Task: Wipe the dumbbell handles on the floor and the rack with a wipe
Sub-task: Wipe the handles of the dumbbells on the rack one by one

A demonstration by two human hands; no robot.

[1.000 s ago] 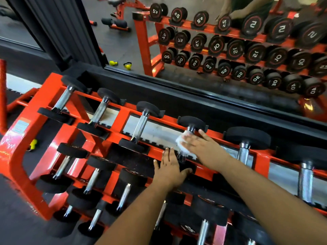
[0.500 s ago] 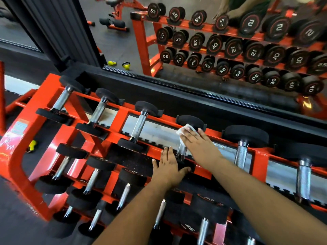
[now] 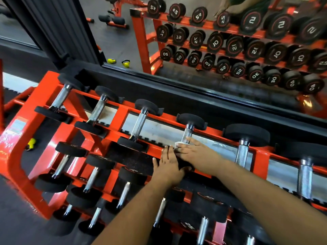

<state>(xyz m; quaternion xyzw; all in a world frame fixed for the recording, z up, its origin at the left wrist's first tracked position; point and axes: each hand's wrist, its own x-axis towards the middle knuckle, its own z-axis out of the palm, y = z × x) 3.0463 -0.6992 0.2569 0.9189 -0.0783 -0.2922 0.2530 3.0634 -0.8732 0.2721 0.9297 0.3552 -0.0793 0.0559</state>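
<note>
An orange dumbbell rack (image 3: 53, 96) holds rows of black-headed dumbbells with steel handles. My right hand (image 3: 196, 153) lies across the lower end of the fourth top-row dumbbell's handle (image 3: 187, 134). Its straight fingers press a white wipe (image 3: 178, 144) against the steel, and its thumb is hidden. Only a small edge of the wipe shows past the fingertips. My left hand (image 3: 169, 162) rests flat on the near black head of that same dumbbell, with the thumb spread to the left. The two hands touch each other.
A mirror (image 3: 230, 41) behind the rack reflects the numbered dumbbells and a bench. Larger dumbbells (image 3: 246, 135) sit to the right on the top row, and smaller ones (image 3: 139, 122) to the left. A yellow object (image 3: 31, 142) lies on the floor under the rack's left end.
My right hand has slid the wipe down the handle from near the far head toward the near head. My left hand stays on the near head.
</note>
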